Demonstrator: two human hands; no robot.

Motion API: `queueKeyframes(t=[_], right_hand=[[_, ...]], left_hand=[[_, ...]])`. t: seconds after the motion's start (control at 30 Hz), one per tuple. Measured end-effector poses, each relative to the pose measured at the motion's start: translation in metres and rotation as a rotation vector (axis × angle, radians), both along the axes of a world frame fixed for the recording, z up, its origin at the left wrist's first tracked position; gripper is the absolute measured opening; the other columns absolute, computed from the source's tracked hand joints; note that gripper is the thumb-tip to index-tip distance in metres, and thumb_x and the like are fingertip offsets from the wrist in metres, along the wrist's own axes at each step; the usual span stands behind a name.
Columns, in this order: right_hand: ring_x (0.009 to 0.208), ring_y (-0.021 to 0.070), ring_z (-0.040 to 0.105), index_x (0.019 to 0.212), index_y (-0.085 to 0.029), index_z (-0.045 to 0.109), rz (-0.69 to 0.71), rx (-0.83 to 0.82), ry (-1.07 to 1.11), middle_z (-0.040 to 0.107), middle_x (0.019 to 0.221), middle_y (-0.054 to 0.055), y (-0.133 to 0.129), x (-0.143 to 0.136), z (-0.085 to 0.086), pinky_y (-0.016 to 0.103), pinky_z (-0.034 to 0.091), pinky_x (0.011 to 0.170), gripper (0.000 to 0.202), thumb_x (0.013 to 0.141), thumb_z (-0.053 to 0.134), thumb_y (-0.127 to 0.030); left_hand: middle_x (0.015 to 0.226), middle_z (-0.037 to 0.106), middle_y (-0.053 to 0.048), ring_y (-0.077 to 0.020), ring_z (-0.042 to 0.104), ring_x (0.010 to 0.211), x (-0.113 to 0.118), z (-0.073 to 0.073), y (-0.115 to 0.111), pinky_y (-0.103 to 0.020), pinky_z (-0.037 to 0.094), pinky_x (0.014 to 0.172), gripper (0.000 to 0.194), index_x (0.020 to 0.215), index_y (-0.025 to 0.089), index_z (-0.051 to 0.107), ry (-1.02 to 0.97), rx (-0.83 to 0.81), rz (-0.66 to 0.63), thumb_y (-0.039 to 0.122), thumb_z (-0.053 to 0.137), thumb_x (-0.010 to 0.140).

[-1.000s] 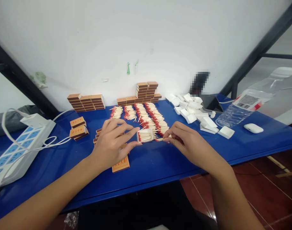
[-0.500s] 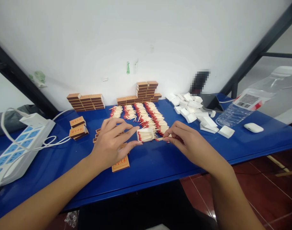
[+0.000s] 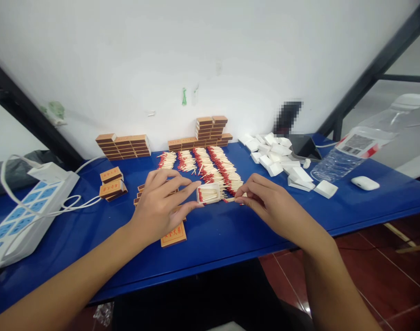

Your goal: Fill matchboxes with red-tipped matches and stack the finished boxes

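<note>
White tray (image 3: 209, 193) w/ red-tipped matches pinched by left hand (image 3: 161, 205); right hand (image 3: 269, 202) pinching matches (image 3: 236, 199) beside it.

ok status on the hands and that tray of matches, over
Left hand steadies white tray of matches by fingertips. Right hand pinches loose matches beside it. Rows of matches just behind; nothing blocking.

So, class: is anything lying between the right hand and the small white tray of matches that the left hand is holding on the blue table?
Only loose matches at the right hand's fingertips; otherwise bare blue table separates it from the tray pinched by the left hand.
</note>
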State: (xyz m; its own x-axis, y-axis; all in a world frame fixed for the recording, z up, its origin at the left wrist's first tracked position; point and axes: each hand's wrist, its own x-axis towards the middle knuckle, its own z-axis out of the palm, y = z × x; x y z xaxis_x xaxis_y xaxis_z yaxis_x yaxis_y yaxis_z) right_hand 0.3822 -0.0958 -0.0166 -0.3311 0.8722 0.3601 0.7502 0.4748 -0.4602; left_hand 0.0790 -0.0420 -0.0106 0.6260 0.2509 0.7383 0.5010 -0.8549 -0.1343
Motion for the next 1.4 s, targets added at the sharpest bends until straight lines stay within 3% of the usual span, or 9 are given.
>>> queueKeyframes(t=[0.9, 1.07, 1.27, 1.4], right_hand=[[0.089, 0.0178, 0.065, 0.106, -0.024, 0.067, 0.012, 0.081, 0.025, 0.063, 0.105, 0.004, -0.001, 0.003, -0.001, 0.032, 0.05, 0.079, 0.012, 0.111, 0.058, -0.027], [0.082, 0.016, 0.063, 0.103, -0.024, 0.068, -0.003, 0.157, 0.032, 0.062, 0.1, 0.002, 0.0, 0.005, -0.001, 0.03, 0.049, 0.075, 0.01, 0.11, 0.061, -0.025], [0.077, 0.0153, 0.061, 0.108, -0.023, 0.07, -0.041, 0.371, 0.157, 0.064, 0.098, 0.003, -0.001, -0.019, -0.003, 0.03, 0.049, 0.067, 0.008, 0.107, 0.065, -0.017], [0.077, 0.0155, 0.063, 0.107, -0.022, 0.07, 0.0, 0.41, 0.196, 0.065, 0.096, 0.003, -0.001, -0.039, -0.006, 0.03, 0.052, 0.068, 0.007, 0.106, 0.066, -0.016]], left_hand=[[0.107, 0.081, -0.008, -0.0275, 0.066, 0.101, 0.003, 0.0, -0.001, -0.046, 0.048, 0.088, 0.034, 0.119, 0.019, 0.077, -0.017, -0.012, 0.009, 0.041, 0.084, 0.094], [0.107, 0.081, -0.008, -0.0268, 0.067, 0.1, 0.003, 0.0, -0.002, -0.045, 0.048, 0.088, 0.034, 0.121, 0.021, 0.077, -0.023, -0.011, 0.006, 0.041, 0.083, 0.095], [0.107, 0.08, -0.008, -0.0263, 0.066, 0.1, 0.005, -0.002, -0.002, -0.045, 0.048, 0.088, 0.033, 0.118, 0.021, 0.077, -0.024, -0.003, -0.008, 0.042, 0.084, 0.094], [0.107, 0.08, -0.008, -0.0261, 0.065, 0.1, 0.006, -0.003, -0.004, -0.045, 0.049, 0.087, 0.033, 0.117, 0.021, 0.077, -0.014, -0.019, -0.014, 0.044, 0.083, 0.094]])
